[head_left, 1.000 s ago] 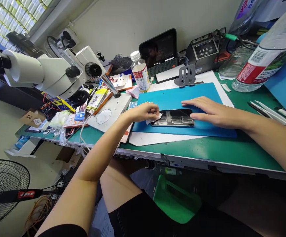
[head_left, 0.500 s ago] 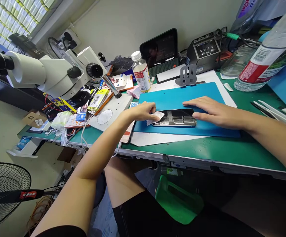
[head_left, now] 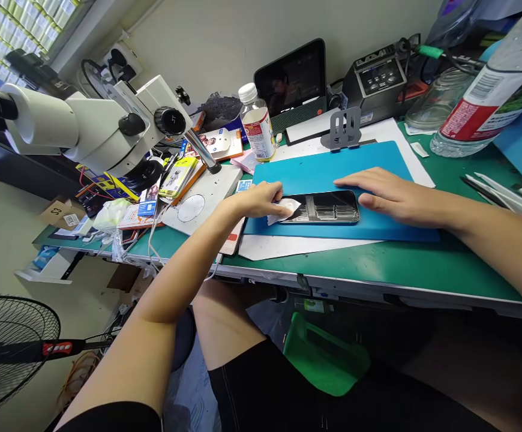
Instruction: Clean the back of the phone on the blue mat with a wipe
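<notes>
On a blue mat lies a smartphone, flat, its dark glossy face up with bright reflections across it. My left hand pinches a folded white tissue and presses it on the phone's left end, covering that corner. Beside the right end rests my right hand, palm down with fingers stretched over the mat and thumb apart from them. The thumb tip is close to the phone's right edge; I cannot tell whether it touches.
A microscope stands at left, its base beside the mat. Behind are a drink bottle, a smart display, a grey metal bracket and a black control box. At right are a large water bottle and tweezers.
My right thumb has drawn slightly back from the phone's right end. My left hand keeps the tissue on the left end. The whole view has shifted a little.
</notes>
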`<state>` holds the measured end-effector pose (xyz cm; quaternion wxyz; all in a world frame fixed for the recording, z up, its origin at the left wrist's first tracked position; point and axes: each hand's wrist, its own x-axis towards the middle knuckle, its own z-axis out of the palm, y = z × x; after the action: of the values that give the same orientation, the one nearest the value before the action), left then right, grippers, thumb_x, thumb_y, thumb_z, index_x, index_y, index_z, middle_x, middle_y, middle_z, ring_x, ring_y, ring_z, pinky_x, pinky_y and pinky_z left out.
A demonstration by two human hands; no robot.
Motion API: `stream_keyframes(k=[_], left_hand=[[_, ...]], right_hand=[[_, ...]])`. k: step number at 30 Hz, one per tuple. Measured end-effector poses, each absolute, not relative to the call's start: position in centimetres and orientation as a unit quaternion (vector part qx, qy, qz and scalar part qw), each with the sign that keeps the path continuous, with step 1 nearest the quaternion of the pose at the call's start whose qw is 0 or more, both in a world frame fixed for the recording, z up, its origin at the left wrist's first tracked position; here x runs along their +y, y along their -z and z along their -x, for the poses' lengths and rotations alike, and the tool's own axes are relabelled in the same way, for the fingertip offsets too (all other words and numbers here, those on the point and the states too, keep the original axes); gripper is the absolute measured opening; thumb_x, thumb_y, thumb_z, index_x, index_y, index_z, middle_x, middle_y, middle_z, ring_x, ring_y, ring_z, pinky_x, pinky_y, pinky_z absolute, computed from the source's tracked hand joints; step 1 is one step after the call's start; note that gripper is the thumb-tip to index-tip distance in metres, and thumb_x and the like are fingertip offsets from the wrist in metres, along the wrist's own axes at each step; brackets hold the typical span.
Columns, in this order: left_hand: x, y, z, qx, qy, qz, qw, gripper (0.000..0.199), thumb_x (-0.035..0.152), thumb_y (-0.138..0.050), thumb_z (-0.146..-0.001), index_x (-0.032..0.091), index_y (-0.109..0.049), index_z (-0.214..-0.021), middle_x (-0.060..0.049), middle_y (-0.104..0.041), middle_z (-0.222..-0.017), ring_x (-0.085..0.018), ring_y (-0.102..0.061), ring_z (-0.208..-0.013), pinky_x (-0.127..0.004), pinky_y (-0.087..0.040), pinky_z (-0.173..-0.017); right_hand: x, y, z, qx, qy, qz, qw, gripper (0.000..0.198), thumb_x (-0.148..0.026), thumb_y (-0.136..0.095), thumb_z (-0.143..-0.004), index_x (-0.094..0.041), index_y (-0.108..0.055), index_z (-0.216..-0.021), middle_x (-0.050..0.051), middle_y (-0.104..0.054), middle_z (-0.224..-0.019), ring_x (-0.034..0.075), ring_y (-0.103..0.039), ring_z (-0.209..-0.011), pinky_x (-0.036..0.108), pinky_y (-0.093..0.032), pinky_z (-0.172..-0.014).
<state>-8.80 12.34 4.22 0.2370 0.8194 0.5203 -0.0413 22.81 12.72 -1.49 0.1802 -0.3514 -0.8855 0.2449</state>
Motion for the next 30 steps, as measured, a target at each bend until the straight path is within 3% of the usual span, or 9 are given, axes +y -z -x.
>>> stream_keyframes(k=[17,24,26,30], left_hand=[[10.8,-4.5,8.6,0.515,0.046,-0.836,0.185,0.037,0.051,-0.071,-0.08,0.024,-0.046,-0.084,-0.005,-0.059,-0.094,-0.026,-0.052,-0.09,-0.036,-0.038,-0.076],[10.7,-4.6,11.8,0.5,-0.039,-0.858,0.109,0.017,0.038,-0.062,-0.092,0.022,-0.059,-0.095,-0.007,-0.065,-0.102,-0.025,-0.058,-0.098,-0.036,-0.046,-0.083],[9.6,-4.1,11.3,0.492,-0.053,-0.864,0.094,0.015,0.035,-0.057,-0.096,0.021,-0.063,-0.1,-0.008,-0.066,-0.107,-0.025,-0.06,-0.103,-0.038,-0.048,-0.09],[5.9,-2.6,9.0,0.465,-0.066,-0.882,0.035,0.032,0.034,-0.043,-0.104,0.019,-0.064,-0.124,-0.013,-0.063,-0.134,-0.028,-0.056,-0.127,-0.045,-0.041,-0.111]], right_hand=[[12.2,1.1,-22.7,-0.866,-0.271,0.369,0.2,0.083,-0.08,-0.016,-0.089,-0.03,-0.053,-0.144,0.011,-0.056,-0.148,0.041,-0.041,-0.138,0.059,-0.028,-0.119],[13.1,1.7,-23.2,-0.86,-0.266,0.372,0.225,0.077,-0.083,-0.016,-0.087,-0.044,-0.053,-0.143,-0.001,-0.059,-0.146,0.04,-0.043,-0.139,0.063,-0.032,-0.117],[13.3,1.9,-23.3,-0.864,-0.264,0.369,0.22,0.077,-0.084,-0.017,-0.087,-0.046,-0.052,-0.144,-0.002,-0.059,-0.147,0.04,-0.044,-0.139,0.065,-0.033,-0.116],[13.2,1.7,-23.3,-0.865,-0.265,0.368,0.214,0.077,-0.084,-0.018,-0.087,-0.045,-0.052,-0.145,-0.001,-0.058,-0.148,0.039,-0.043,-0.141,0.066,-0.031,-0.117]])
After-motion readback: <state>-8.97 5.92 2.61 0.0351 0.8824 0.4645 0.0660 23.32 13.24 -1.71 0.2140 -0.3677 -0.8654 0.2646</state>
